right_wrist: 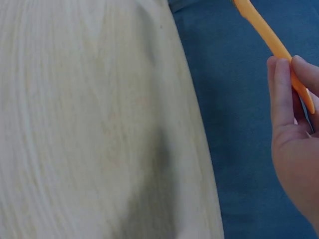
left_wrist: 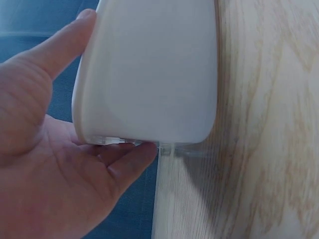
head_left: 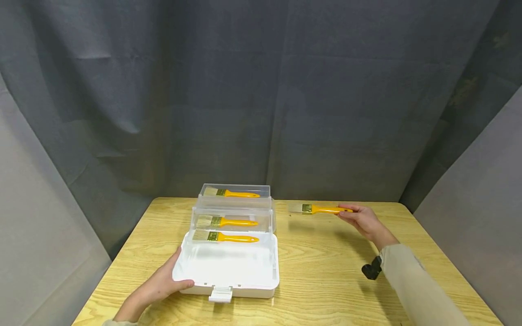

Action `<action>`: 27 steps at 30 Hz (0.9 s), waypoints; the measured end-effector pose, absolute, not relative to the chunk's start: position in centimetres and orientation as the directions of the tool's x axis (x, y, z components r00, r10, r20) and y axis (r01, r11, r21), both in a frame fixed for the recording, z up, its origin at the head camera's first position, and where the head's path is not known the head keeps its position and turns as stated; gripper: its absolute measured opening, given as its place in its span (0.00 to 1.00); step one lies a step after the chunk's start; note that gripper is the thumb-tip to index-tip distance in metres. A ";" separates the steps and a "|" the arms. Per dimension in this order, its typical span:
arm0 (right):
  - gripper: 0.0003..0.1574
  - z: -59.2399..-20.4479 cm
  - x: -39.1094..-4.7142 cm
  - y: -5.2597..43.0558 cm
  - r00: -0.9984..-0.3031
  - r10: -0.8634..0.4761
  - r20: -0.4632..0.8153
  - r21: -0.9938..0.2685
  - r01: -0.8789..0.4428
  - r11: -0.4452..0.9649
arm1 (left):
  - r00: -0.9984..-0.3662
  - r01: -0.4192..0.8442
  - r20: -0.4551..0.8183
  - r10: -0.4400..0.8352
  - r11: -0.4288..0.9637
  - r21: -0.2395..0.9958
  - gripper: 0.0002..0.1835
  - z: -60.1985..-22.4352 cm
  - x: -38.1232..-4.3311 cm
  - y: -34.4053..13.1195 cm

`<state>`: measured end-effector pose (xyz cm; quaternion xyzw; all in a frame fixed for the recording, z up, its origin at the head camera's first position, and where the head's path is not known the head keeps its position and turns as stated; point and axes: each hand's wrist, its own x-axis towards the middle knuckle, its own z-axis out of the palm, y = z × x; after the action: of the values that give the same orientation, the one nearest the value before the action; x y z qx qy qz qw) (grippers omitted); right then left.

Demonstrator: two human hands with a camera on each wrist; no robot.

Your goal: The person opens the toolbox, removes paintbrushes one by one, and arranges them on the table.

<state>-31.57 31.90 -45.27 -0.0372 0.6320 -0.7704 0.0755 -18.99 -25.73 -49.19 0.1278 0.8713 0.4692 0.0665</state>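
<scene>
An opened white plastic storage box (head_left: 228,267) stands at the left of the table, its latch (head_left: 221,294) hanging at the front. Clear trays (head_left: 265,203) rise in steps at its back, and three flat paintbrushes with yellow handles lie across them: one at the top (head_left: 240,194), another in the middle (head_left: 238,222), a third lower down (head_left: 236,238). My left hand (head_left: 161,280) grips the box's left side, thumb and fingers spread around its wall (left_wrist: 149,74). To the right, my right hand (head_left: 364,222) pinches a matching paintbrush (head_left: 324,210) by its handle end, bristles pointing left above the table.
The wooden table (head_left: 326,280) ends at a dark curtain (head_left: 334,113) behind it. Pale panels (head_left: 485,194) flank both sides. A small black device (head_left: 372,269) is strapped at the right wrist.
</scene>
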 end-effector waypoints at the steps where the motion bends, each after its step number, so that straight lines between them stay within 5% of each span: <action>1: 0.31 -45.5 -31.6 32.0 -0.986 -0.161 -0.041 -0.979 0.072 -0.191 | -0.958 0.160 0.004 0.285 0.526 0.835 0.61 -49.2 -19.0 -25.7; 9: 0.16 -47.3 -31.2 32.4 -0.986 -0.147 -0.081 -0.978 0.107 -0.180 | -0.962 0.144 -0.014 0.271 0.554 0.820 0.62 -49.2 -19.0 -25.8; 18: 0.32 -48.2 -31.0 32.3 -0.987 -0.123 -0.101 -0.991 0.110 -0.076 | -0.964 0.114 -0.041 0.262 0.549 0.828 0.62 -49.3 -19.1 -25.9; 27: 0.32 -48.4 -30.5 32.1 -0.982 -0.127 -0.139 -0.989 0.131 0.068 | -0.964 0.119 -0.032 0.264 0.536 0.836 0.62 -49.4 -19.0 -25.9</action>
<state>-30.45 32.07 -48.41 0.0013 0.7245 -0.6827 0.0944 -19.01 -25.87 -49.43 0.1098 0.8728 0.4692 0.0772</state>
